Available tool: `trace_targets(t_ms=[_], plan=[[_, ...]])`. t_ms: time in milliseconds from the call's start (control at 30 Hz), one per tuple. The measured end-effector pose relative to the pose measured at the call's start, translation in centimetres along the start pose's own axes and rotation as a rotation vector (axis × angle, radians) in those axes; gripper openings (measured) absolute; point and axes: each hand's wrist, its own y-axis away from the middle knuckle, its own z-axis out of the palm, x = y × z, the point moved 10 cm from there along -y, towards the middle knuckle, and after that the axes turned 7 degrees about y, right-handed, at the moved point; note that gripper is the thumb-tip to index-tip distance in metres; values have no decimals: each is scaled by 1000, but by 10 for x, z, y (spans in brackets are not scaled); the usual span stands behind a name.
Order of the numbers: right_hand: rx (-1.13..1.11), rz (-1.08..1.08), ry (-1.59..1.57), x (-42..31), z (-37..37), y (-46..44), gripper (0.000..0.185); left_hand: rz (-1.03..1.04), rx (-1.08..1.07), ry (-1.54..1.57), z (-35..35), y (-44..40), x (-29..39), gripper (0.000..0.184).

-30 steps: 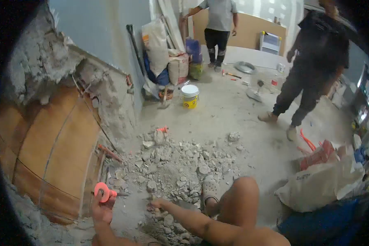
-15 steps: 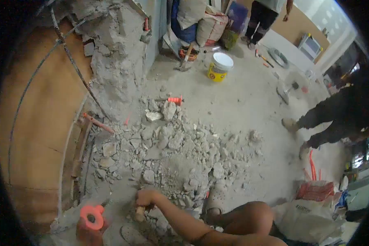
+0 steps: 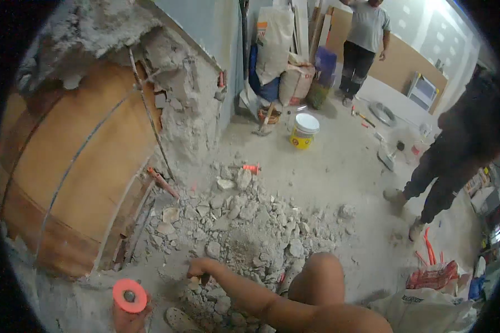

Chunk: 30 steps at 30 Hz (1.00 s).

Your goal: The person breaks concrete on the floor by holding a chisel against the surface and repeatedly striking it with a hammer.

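Note:
My left hand [image 3: 129,321] is closed around a chisel with a round orange hand guard [image 3: 130,296], seen end-on at the bottom left. My right hand [image 3: 199,268] is closed, over the near edge of the rubble. A short pale wooden handle [image 3: 195,281] shows just under its fingers; the tool's head cannot be made out. Broken concrete rubble [image 3: 250,213] covers the floor ahead of my right hand. A second chisel with an orange guard [image 3: 251,168] lies at the rubble's far edge. To the left is a broken wall opening with bent rebar [image 3: 86,145] across a brown panel [image 3: 103,161].
A yellow bucket with a white lid [image 3: 304,132], a pickaxe-like tool [image 3: 264,123] and sacks [image 3: 295,83] stand farther back. One person [image 3: 366,33] is at the back, another [image 3: 455,150] at right. A white bag [image 3: 428,311] lies at lower right.
My view has tilted, showing more wall opening and the far person. The orange guard has turned, so its disc faces me more. The wooden handle under my right hand is less visible.

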Motion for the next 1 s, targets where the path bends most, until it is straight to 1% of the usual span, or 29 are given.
trace_targets(t_ms=[67, 100, 133, 167, 200, 233, 267, 333, 367, 400, 433, 467, 500, 533, 567, 600, 633, 700, 733, 767, 800, 833, 900, 933, 1000], plan=[[-133, 82, -141, -25, 6, 65, 28, 65, 23, -2, -14, 19, 11, 37], [-116, 81, -133, -25, 6, 69, 28, 31, -49, 76, -20, 21, 5, 42], [-48, 65, 34, -25, 2, 72, 30, -6, -125, 149, -23, 26, -1, 49], [21, 50, 202, -34, -4, 81, 32, 6, -136, 152, -25, 31, 4, 49], [32, 50, 210, -37, 0, 93, 32, 39, -119, 42, -30, 35, 10, 43], [92, 69, 138, -46, -2, 120, 37, 69, -95, -66, -35, 41, 16, 38], [149, 88, 66, -55, -1, 139, 43, 76, -88, -61, -39, 46, 21, 38], [422, -101, -181, 29, 27, 77, 34, 191, -39, -220, -49, 61, 41, 29], [540, -216, -279, 77, 44, 43, 29, 378, 41, -370, -50, 69, 63, 20], [471, -133, -172, 48, 51, 78, 30, 458, 3, -366, -45, 70, 76, 20], [417, -67, -100, 47, 50, 84, 30, 523, -23, -372, -43, 70, 87, 21], [387, -53, -84, 41, 63, 93, 31, 445, 4, -159, -46, 61, 80, 23], [370, -27, -74, 40, 64, 95, 32, 384, -84, 6, -61, 27, 43, 24], [350, -3, -72, 46, 69, 91, 32, 396, -183, -19, -48, 15, 52, 25], [336, -6, -123, 51, 85, 101, 33, 283, -223, 42, -27, 29, 84, 27], [329, 1, -214, 59, 91, 105, 33, 196, -248, 145, -28, 14, 69, 29], [325, -2, -389, 64, 90, 114, 34, 24, -297, 326, -24, 5, 61, 28], [317, 23, -935, 91, 100, 125, 35, -48, -235, 354, -36, -18, 52, 22], [291, 57, -1036, 102, 107, 125, 36, -67, -208, 330, -46, -36, 44, 22], [232, 141, -114, 106, 92, 90, 32, -39, -276, 255, -47, -52, 41, 22], [148, 192, 804, 116, 93, 62, 30, -18, -350, 183, -43, -61, 37, 22], [135, 182, 797, 121, 95, 59, 30, -30, -342, 174, -42, -66, 33, 22], [263, 146, 427, 131, 87, 60, 33, 52, -173, -468, -55, -84, 25, 25], [248, 141, 427, 132, 87, 64, 33, 40, -164, -473, -61, -100, 5, 25], [365, 207, -403, 142, 80, 84, 18, 587, -405, -381, -46, -114, -21, 29]])
